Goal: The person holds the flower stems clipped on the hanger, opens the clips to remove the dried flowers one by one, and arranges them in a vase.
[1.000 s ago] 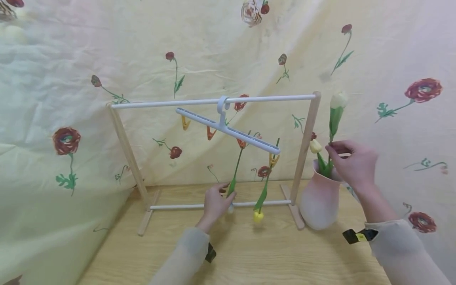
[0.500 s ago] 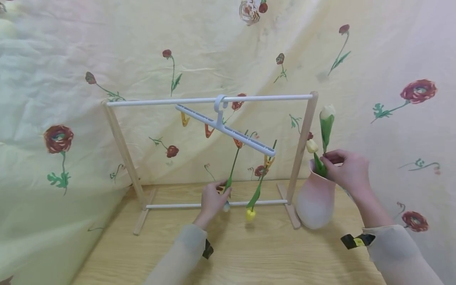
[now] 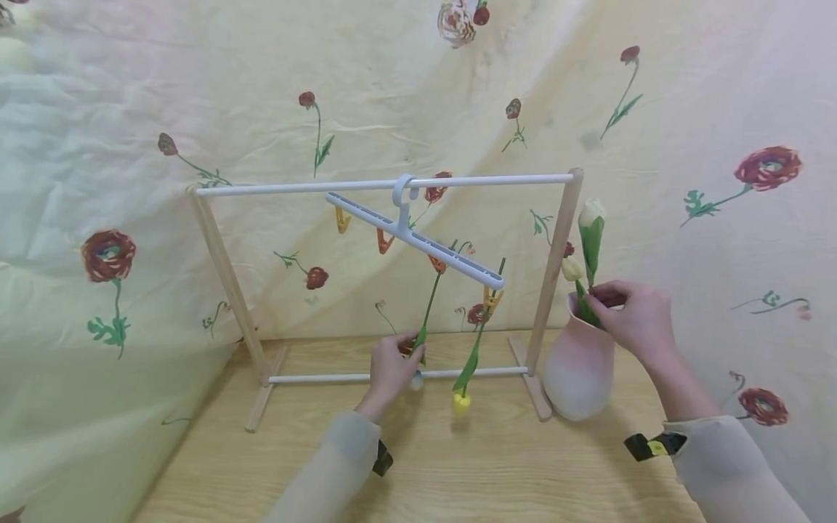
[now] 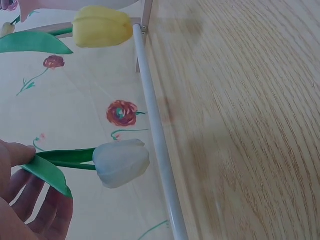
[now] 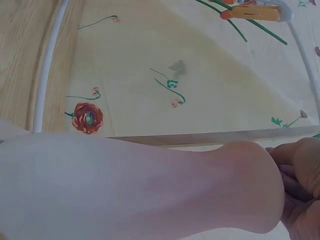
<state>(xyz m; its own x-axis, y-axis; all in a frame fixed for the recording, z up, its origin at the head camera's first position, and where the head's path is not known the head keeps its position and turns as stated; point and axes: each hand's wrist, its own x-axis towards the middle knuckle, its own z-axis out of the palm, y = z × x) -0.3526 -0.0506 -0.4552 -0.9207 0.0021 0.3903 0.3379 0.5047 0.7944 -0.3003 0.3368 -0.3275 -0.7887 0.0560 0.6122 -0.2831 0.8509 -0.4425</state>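
My right hand (image 3: 633, 319) pinches the stem of an upright white tulip (image 3: 592, 232) at the mouth of the pink-and-white vase (image 3: 580, 374). A cream tulip (image 3: 572, 269) stands beside it in the vase. My left hand (image 3: 394, 369) holds a second white tulip (image 4: 121, 163) by its leaf and stem, thumb and fingers round them. That tulip hangs head down, its stem end in an orange clip (image 3: 437, 264) of the tilted hanger (image 3: 418, 240). To its right, a yellow tulip (image 3: 461, 402) dangles upside down from a yellow clip (image 3: 493, 298).
The hanger hooks over the top rail (image 3: 294, 189) of a wooden-legged rack, whose lower rail (image 3: 314, 379) runs just above the table (image 3: 458, 472). Another yellow clip (image 3: 341, 219) and orange clip (image 3: 385, 241) hang on the left. Floral cloth (image 3: 248, 65) encloses the back and sides.
My right hand has lowered the white tulip toward the vase mouth and shifted slightly left. My left hand keeps its hold on the hanging white tulip. The yellow tulip sways slightly.
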